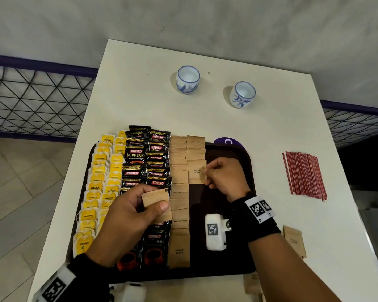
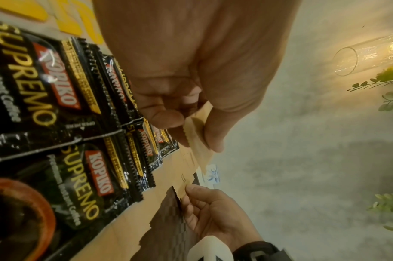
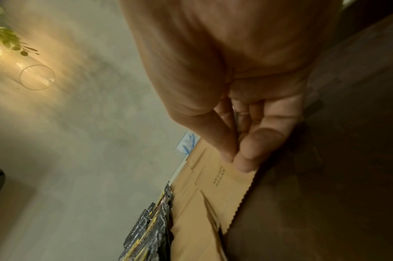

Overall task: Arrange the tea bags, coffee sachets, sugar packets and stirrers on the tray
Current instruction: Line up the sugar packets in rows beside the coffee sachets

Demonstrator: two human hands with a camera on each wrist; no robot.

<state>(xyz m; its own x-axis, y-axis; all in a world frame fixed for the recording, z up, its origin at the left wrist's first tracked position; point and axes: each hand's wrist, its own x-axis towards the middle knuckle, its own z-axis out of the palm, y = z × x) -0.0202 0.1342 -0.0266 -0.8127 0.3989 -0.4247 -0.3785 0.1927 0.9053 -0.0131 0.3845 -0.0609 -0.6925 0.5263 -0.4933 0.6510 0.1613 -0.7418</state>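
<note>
A dark tray [image 1: 231, 264] holds rows of yellow tea bags [image 1: 96, 188], black coffee sachets [image 1: 155, 171] and brown sugar packets [image 1: 179, 214]. My left hand [image 1: 148, 203] hovers over the coffee rows and grips a small stack of brown sugar packets [image 1: 156, 198] between thumb and fingers [image 2: 198, 139]. My right hand [image 1: 207, 174] pinches the right edge of a single brown sugar packet [image 1: 196, 172] that lies at the end of the second sugar column [image 3: 222, 178]. Red stirrers [image 1: 303, 175] lie in a bundle on the table, right of the tray.
Two blue-and-white cups [image 1: 187, 79] [image 1: 242, 94] stand at the back of the white table [image 1: 140, 88]. Loose sugar packets lie off the tray at the right [image 1: 294, 239] and near the front edge [image 1: 252, 282]. A purple disc [image 1: 227, 141] peeks from behind the tray.
</note>
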